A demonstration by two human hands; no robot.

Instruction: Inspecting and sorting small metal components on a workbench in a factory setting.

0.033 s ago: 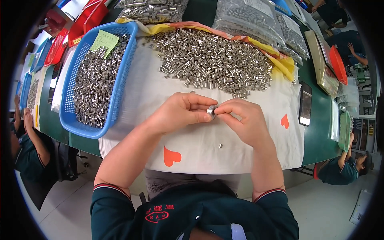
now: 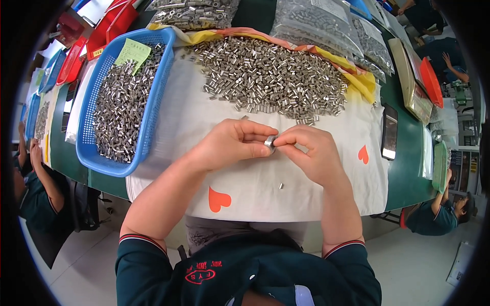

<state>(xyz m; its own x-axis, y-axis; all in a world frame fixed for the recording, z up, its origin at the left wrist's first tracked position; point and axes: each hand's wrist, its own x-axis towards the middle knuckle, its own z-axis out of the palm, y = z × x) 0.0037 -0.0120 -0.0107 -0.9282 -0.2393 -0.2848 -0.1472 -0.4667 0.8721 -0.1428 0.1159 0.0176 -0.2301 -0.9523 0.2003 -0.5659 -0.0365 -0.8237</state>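
Observation:
My left hand (image 2: 232,145) pinches a short, shiny metal ring (image 2: 269,142) between thumb and fingertips, above the white cloth (image 2: 245,196). Close against the ring's right side, my right hand (image 2: 309,150) has thumb and forefinger pressed together; what lies between them, if anything, is hidden. Beyond both hands spreads a wide heap of small metal cylinders (image 2: 270,76). One loose cylinder (image 2: 281,186) lies on the cloth below my right hand, and another small piece (image 2: 245,118) shows just behind my left hand.
On the left stands a blue basket (image 2: 84,130) of metal cylinders with a green paper slip (image 2: 133,53). A yellow-orange cloth strip (image 2: 204,35) edges the heap. Plastic bags of metal parts (image 2: 319,25) lie behind it. A phone (image 2: 389,132) rests at right. Other people sit on both sides.

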